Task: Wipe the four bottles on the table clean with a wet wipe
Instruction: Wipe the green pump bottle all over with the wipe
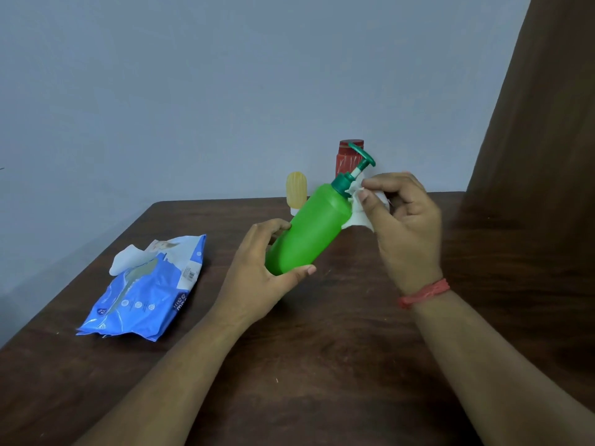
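My left hand [257, 278] grips the base of a green pump bottle [309, 233], held tilted above the table with its dark green pump pointing up and to the right. My right hand [405, 220] pinches a white wet wipe [355, 207] against the bottle's shoulder, just below the pump collar. Behind the bottle, near the table's far edge, stand a small yellow bottle [297, 191] with a white base and a red bottle [346, 159]. Both are partly hidden by the green one.
A blue pack of wet wipes [151, 288] lies on the dark wooden table [322, 365] at the left, with a white wipe sticking out of its top. A brown curtain [547, 156] hangs at the right. A grey wall stands behind the table.
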